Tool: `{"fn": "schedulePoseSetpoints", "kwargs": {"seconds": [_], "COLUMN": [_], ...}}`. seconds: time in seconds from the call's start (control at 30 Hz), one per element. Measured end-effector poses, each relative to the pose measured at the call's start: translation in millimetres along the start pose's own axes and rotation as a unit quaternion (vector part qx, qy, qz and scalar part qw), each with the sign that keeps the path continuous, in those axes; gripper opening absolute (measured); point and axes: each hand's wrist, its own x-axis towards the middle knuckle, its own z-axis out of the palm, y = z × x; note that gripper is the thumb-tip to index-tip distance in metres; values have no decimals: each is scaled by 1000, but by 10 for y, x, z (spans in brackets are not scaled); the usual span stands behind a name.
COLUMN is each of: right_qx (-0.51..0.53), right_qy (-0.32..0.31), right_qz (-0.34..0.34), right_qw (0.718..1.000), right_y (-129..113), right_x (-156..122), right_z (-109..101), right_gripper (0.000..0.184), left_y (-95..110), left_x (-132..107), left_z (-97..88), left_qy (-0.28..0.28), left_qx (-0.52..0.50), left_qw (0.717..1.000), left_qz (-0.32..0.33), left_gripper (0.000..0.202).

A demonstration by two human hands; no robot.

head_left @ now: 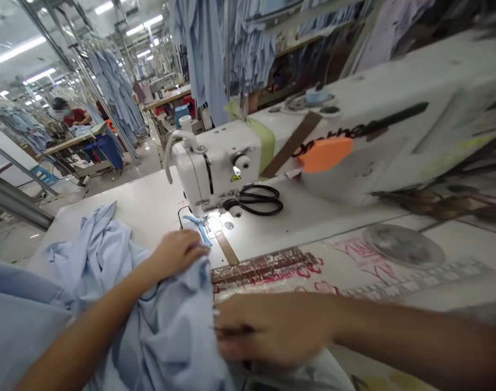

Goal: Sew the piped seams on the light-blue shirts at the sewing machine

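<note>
Head view: my left hand [176, 252] sits on top of the blue shirt [162, 331], with its fingers curled and bunched down on the cloth. I cannot tell if it pinches a fold. My right hand [272, 331] is blurred. Its fingers lie close together at the right edge of the shirt, and I cannot tell if they pinch it or just touch it.

The shirt lies in a big, soft heap right in front of me, on the near part of the white table [121, 201]. Its long way runs from my body out and to the left. My left arm lies along the heap, and my right arm comes in from the right side. My left hand is nearer to the sewing machine [215, 168]. A small blue clip [199, 228] lies by the needle, just past my left fingers. Black scissors [259, 198] lie on the table to the right of the needle. Far off, a person [72, 114] sits at another table, near rows of hanging shirts [117, 92].
</note>
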Motion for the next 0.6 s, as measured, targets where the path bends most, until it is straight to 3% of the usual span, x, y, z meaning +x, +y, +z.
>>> {"fn": "schedulePoseSetpoints", "kwargs": {"seconds": [0.1, 0.17, 0.23, 0.33, 0.43, 0.6], "right_qx": [49, 40, -69, -242, -288, -331], "right_qy": [49, 102, 176, 221, 208, 257], "right_qz": [73, 101, 108, 88, 46, -29], "right_qw": [995, 989, 976, 940, 934, 907], "right_y": [178, 329, 476, 641, 724, 870], "right_x": [-325, -440, -444, -324, -215, -249], "right_z": [-28, -52, -69, -97, -125, -125], "right_gripper": [25, 30, 25, 31, 30, 31], "left_y": [-103, -223, -326, -368, -393, -610], "left_x": [35, 27, 6, -8, 69, 195], "left_z": [160, 143, 96, 93, 175, 146], "left_qy": [-33, 16, 68, 42, 3, 83], "left_qx": [-34, -31, -16, -25, -32, 7], "left_qw": [999, 999, 996, 998, 999, 991], "left_qz": [12, -23, -57, -49, -33, -108], "left_gripper": [11, 16, 19, 13, 9, 6]}}
